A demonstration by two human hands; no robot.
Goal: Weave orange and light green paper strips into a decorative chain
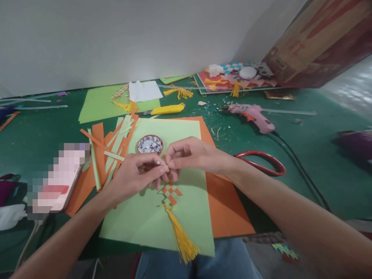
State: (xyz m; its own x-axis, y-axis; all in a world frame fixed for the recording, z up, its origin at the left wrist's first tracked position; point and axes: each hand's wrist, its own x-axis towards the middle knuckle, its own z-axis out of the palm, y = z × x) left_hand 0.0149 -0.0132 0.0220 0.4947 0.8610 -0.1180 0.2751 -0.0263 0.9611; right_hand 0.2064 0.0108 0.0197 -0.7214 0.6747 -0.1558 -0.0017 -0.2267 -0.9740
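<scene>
One woven orange-and-white paper piece (173, 192) lies just below the grip on the near side, its upper end hidden beneath the fingers. Its long axis runs from there toward the person, ending in a yellow tassel (181, 234) that slants to the right. The left hand (139, 172) and right hand (190, 155) meet at the pinched thumbs and forefingers; I cannot tell what tiny thing, if any, is between them. The right hand's lower fingers look nearer the piece, though contact is unclear. Under both hands is a pale green sheet (130, 223). Just beyond the grip sits a sequin dish (150, 144); farther out on the counter (314, 155), beyond and right, rests a pink glue gun (257, 116).
</scene>
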